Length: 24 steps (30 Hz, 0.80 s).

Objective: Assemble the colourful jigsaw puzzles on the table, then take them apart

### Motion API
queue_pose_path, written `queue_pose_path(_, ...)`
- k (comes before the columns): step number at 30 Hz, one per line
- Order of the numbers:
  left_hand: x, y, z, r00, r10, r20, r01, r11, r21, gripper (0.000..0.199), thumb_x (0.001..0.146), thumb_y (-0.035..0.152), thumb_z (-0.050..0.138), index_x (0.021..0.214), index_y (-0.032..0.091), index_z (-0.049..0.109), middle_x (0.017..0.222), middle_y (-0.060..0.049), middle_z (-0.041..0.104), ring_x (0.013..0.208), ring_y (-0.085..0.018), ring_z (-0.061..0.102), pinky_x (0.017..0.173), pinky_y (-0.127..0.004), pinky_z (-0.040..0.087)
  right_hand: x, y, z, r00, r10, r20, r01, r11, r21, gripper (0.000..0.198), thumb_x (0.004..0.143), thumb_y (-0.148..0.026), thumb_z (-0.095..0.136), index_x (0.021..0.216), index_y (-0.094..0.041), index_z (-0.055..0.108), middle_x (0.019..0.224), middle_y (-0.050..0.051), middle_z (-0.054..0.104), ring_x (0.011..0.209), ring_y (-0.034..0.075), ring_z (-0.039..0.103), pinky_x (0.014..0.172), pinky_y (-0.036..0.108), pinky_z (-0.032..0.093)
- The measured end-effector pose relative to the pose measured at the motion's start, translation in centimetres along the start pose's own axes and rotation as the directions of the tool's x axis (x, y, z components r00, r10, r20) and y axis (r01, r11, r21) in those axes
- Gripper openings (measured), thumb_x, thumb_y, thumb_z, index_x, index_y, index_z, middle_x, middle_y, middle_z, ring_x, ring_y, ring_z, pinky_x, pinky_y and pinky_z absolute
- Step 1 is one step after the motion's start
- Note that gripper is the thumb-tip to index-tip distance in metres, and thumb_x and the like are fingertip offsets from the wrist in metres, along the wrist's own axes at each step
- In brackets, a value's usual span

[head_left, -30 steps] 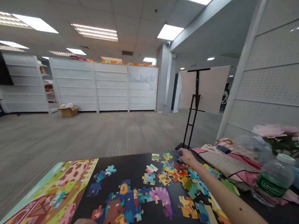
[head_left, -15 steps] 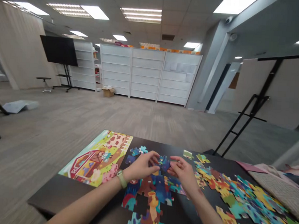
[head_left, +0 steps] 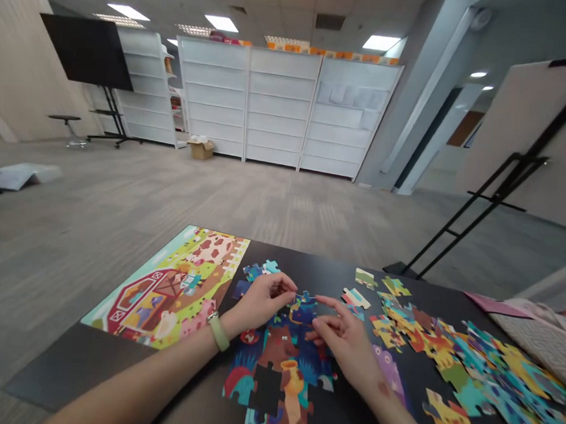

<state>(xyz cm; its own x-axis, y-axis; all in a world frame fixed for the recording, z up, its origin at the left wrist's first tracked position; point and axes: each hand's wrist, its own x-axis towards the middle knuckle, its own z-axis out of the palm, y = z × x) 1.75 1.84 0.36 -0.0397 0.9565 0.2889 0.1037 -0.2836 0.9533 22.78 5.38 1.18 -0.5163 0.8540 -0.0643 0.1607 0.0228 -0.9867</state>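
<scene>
At the far edge of a partly joined puzzle (head_left: 278, 347), a dark blue piece (head_left: 304, 311) is sitting between two bare hands, equally near, showing no clear long axis. The left hand (head_left: 262, 301) is pinching its left side, thumb and forefinger nearly meeting. The right hand (head_left: 344, 338) is touching its right side, thumb and forefinger parted; whether it is gripping, I cannot tell. Loose pieces (head_left: 440, 352) are lying right of the puzzle.
</scene>
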Motion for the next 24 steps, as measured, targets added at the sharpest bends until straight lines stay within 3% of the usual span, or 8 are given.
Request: queue_pose_path(24, -0.16, -0.29, 0.02, 1.0, 0.004, 0.001, -0.004, 1.0, 0.022, 0.018, 0.09, 0.034, 0.067, 0.094, 0.016, 0.065, 0.083, -0.003, 0.064, 0.075, -0.016, 0.06, 0.07, -0.027, 0.047, -0.1, -0.65, -0.09, 1.0, 0.011, 0.026, -0.01, 0.998, -0.066, 0.059, 0.075, -0.057, 0.07, 0.121, -0.022, 0.057, 0.069, -0.001, 0.069, 0.065, 0.022, 0.073, 0.06, 0.031, 0.055)
